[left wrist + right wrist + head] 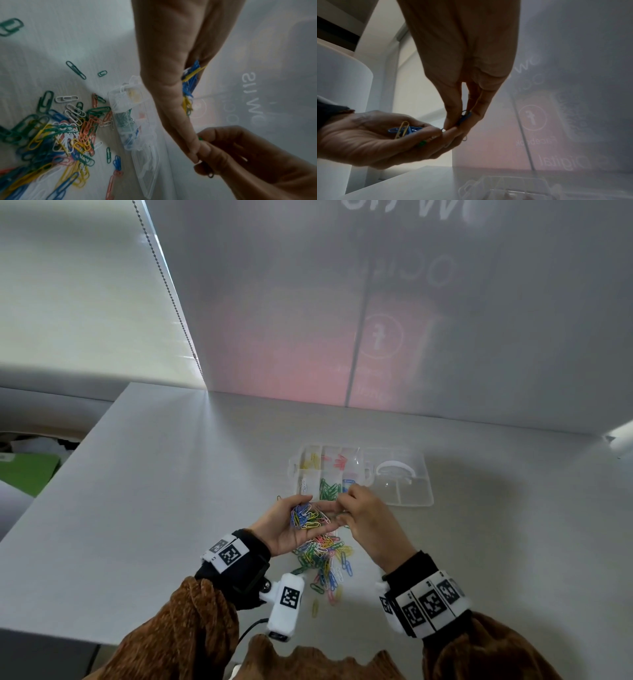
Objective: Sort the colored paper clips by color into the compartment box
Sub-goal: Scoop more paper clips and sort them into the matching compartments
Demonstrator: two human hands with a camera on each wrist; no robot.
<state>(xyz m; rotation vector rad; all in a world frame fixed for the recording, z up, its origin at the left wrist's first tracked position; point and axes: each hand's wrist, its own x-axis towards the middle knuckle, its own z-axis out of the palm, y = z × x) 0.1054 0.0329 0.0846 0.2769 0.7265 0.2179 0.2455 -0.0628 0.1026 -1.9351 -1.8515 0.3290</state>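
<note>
My left hand [284, 529] is held palm up above the table, cupping a handful of mixed paper clips [308, 516], mostly blue and yellow. My right hand [347, 508] meets the left fingertips and pinches a dark blue clip [464, 116] between thumb and fingers. Just beyond the hands lies the clear compartment box [294, 470], holding yellow clips [310, 462], pink clips [339, 462], green clips [329, 489], blue clips [347, 483] and white clips [303, 484] in separate cells. A loose pile of mixed clips [325, 559] lies on the table under the hands.
The box's clear lid [407, 487] lies open to the right of the compartments. A few stray clips [314, 607] sit nearer my body. The white table [154, 491] ends at a drop on the left, and a frosted panel [445, 337] stands behind the box.
</note>
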